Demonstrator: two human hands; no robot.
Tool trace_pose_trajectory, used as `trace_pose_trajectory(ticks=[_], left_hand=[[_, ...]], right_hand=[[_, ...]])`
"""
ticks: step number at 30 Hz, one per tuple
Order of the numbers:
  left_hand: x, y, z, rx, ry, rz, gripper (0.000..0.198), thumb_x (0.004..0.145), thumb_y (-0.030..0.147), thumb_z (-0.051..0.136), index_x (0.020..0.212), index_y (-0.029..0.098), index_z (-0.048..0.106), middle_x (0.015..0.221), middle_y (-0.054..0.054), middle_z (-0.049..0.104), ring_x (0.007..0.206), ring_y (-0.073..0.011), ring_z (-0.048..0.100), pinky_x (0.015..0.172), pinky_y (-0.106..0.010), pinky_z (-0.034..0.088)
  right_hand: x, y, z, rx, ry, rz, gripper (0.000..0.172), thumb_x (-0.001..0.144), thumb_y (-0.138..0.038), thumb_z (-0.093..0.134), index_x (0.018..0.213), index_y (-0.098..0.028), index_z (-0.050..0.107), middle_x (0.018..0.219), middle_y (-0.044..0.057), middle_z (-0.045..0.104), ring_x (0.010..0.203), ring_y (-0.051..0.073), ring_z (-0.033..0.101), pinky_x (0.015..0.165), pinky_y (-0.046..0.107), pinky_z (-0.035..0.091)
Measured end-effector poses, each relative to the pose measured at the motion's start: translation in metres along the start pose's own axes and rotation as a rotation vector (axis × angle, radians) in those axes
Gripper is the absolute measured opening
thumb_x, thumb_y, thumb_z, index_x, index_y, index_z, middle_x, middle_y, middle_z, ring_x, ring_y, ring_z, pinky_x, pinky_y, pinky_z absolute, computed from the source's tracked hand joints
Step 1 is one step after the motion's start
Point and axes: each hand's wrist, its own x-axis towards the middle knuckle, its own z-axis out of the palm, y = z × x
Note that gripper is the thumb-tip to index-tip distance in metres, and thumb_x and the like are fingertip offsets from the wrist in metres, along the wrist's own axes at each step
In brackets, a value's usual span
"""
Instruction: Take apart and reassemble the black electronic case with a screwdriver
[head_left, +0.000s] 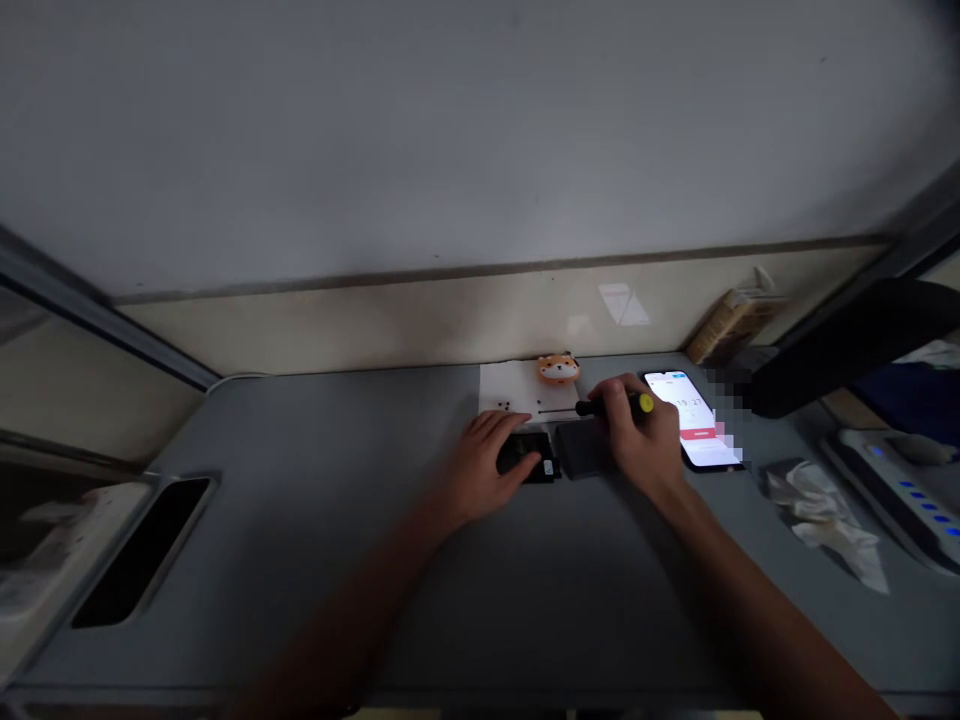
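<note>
My right hand (643, 435) grips a screwdriver (589, 407) with a dark handle and a yellow end cap, its thin shaft pointing left over a white sheet of paper (504, 380). Several tiny dark screws (504, 405) lie on that paper, and another small one is near the screwdriver's tip. With thumb and fingers around its left side, my left hand (476, 472) holds a black flat device (537, 448) with a small white label against the desk. Beside it, partly under my right hand, is a dark flat rectangular panel (583, 448).
An orange animal-faced case (558, 369) sits on the paper's back edge. To the right are a lit phone (686, 415) showing a timer, crumpled tissue (825, 515) and a white device with blue lights (911, 500). A box (731, 325) stands in the back corner; a wall closes off the rear.
</note>
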Motion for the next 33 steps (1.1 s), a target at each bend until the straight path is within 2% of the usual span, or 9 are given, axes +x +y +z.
trace_pose_trajectory(ticks=[3,7,12,16,22,24,26,30,33], left_hand=[[0.002,-0.002,0.002,-0.008,0.101,-0.053,0.028,0.098,0.031,0.059,0.125,0.023,0.063,0.118,-0.008,0.069,0.116,-0.0245,0.063,0.104,-0.042,0.049],[0.004,-0.005,0.001,0.009,0.166,-0.059,0.019,0.097,0.031,0.064,0.113,0.024,0.069,0.106,-0.005,0.071,0.105,-0.0221,0.066,0.098,-0.039,0.052],[0.005,-0.012,0.002,0.051,0.269,0.129,0.016,0.1,0.032,0.06,0.097,0.022,0.072,0.091,-0.003,0.07,0.09,-0.0178,0.067,0.085,-0.033,0.054],[0.004,-0.014,-0.001,0.17,0.309,0.233,0.02,0.103,0.031,0.057,0.095,0.022,0.072,0.088,-0.002,0.07,0.087,-0.0172,0.066,0.082,-0.032,0.052],[0.002,-0.007,-0.004,0.208,0.235,0.276,0.017,0.101,0.025,0.059,0.096,0.021,0.074,0.088,-0.003,0.073,0.092,-0.0192,0.064,0.085,-0.034,0.051],[0.001,-0.004,-0.003,0.154,0.206,0.249,0.016,0.1,0.027,0.061,0.097,0.023,0.075,0.088,-0.003,0.073,0.095,-0.0196,0.064,0.088,-0.035,0.051],[0.0,-0.002,-0.003,0.102,0.151,0.19,0.017,0.098,0.033,0.064,0.108,0.024,0.074,0.096,-0.004,0.074,0.103,-0.0215,0.063,0.094,-0.037,0.051],[-0.003,-0.001,-0.002,0.078,-0.037,0.09,0.07,0.088,0.051,0.073,0.148,0.024,0.05,0.134,-0.011,0.064,0.13,-0.0303,0.052,0.109,-0.047,0.046],[-0.003,-0.003,-0.001,0.119,-0.141,0.1,0.08,0.085,0.054,0.075,0.152,0.022,0.042,0.145,-0.014,0.057,0.137,-0.0334,0.048,0.115,-0.051,0.041]], right_hand=[[-0.002,-0.005,-0.001,0.05,-0.017,-0.024,0.056,0.095,-0.067,0.041,0.073,-0.021,0.065,0.05,-0.003,0.053,0.045,0.012,0.049,0.048,0.026,0.041],[-0.006,-0.01,0.001,0.1,0.002,-0.07,0.055,0.095,-0.064,0.043,0.068,-0.021,0.065,0.053,-0.002,0.053,0.045,0.011,0.048,0.046,0.025,0.039],[-0.01,-0.008,0.005,0.17,0.027,-0.081,0.053,0.095,-0.061,0.046,0.066,-0.021,0.065,0.053,-0.002,0.054,0.044,0.01,0.046,0.042,0.024,0.035],[-0.009,-0.006,0.007,0.175,0.015,-0.092,0.046,0.096,-0.054,0.049,0.067,-0.021,0.065,0.055,-0.002,0.055,0.045,0.01,0.046,0.044,0.025,0.036],[-0.008,-0.008,0.006,0.193,0.046,-0.181,0.021,0.091,-0.042,0.061,0.081,-0.023,0.065,0.07,0.0,0.064,0.062,0.014,0.057,0.056,0.027,0.046],[-0.009,-0.007,0.005,0.191,0.056,-0.205,0.019,0.091,-0.04,0.062,0.082,-0.023,0.064,0.07,0.0,0.064,0.061,0.013,0.057,0.055,0.027,0.046],[-0.01,-0.007,0.005,0.167,0.059,-0.22,0.019,0.091,-0.04,0.062,0.082,-0.023,0.063,0.068,-0.001,0.063,0.058,0.013,0.056,0.053,0.027,0.045],[-0.01,-0.005,0.005,0.089,0.048,-0.214,0.023,0.092,-0.043,0.06,0.082,-0.023,0.062,0.065,-0.002,0.064,0.054,0.012,0.055,0.052,0.026,0.044],[-0.009,-0.005,0.006,0.042,0.004,-0.208,0.026,0.092,-0.047,0.06,0.081,-0.023,0.06,0.061,-0.003,0.062,0.051,0.011,0.053,0.05,0.024,0.041]])
